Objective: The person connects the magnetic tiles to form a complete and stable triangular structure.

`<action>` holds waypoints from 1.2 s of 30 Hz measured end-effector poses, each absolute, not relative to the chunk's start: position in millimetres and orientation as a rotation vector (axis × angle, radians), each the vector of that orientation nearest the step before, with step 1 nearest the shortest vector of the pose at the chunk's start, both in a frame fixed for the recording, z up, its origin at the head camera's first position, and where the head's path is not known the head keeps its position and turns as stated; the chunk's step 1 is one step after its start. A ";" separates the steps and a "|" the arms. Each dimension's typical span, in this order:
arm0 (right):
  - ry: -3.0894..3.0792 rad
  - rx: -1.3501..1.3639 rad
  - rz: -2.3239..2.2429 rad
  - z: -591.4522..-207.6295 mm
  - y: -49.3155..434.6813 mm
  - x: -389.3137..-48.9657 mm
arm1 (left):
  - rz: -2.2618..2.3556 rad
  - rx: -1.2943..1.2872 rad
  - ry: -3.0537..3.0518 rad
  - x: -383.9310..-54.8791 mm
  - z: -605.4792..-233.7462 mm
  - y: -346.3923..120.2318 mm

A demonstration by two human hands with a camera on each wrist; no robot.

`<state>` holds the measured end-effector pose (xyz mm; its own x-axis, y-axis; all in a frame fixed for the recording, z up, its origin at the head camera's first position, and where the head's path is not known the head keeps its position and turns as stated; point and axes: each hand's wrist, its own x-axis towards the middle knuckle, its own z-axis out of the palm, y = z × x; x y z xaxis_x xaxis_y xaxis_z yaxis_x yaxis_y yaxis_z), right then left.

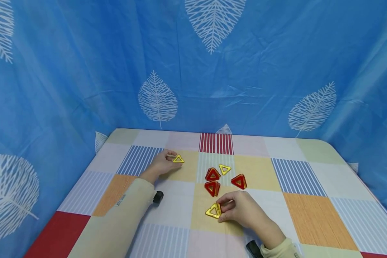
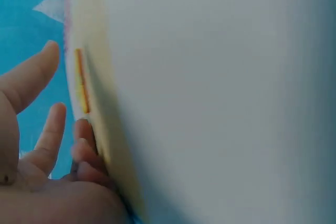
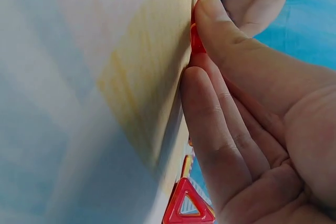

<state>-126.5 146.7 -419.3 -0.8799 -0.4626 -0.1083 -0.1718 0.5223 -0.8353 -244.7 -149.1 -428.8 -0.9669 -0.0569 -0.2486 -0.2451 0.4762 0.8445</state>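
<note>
In the head view my left hand (image 1: 164,163) is at the far left of the tiles, beside a yellow triangular magnetic tile (image 1: 178,158). The left wrist view shows that tile (image 2: 80,80) edge-on, with the thumb and fingers (image 2: 52,124) spread apart around it. Nearer to me, my right hand (image 1: 242,209) pinches another yellow triangular magnetic tile (image 1: 209,212) between thumb and fingers, close over the tablecloth. From the right wrist, a red edge (image 3: 196,40) shows between the thumb and the fingertips.
Beyond the right hand are red triangular tile pieces: one upper left (image 1: 212,175), one below it (image 1: 211,187) and one at right (image 1: 239,181). A yellow triangular tile (image 1: 221,172) lies among them. The patchwork tablecloth (image 1: 167,200) meets a blue leaf-patterned curtain (image 1: 261,71).
</note>
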 end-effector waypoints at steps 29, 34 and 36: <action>2.469 -0.509 -1.273 -416.7 146.7 -127.5 | 1.458 -0.401 2.682 -246.5 -429.9 -136.7; 2.457 -0.497 -1.279 -416.4 146.5 -127.2 | 1.571 -0.385 2.613 -244.1 -427.7 -138.0; 2.456 -0.494 -1.278 -416.0 146.5 -127.0 | 1.615 -0.351 2.589 -242.2 -425.1 -137.5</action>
<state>-127.0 146.5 -416.0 -0.8864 -0.4452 -0.1270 -0.1515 0.5381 -0.8292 -242.2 -137.5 -425.1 -0.9715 -0.1554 -0.1792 -0.2293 0.4217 0.8773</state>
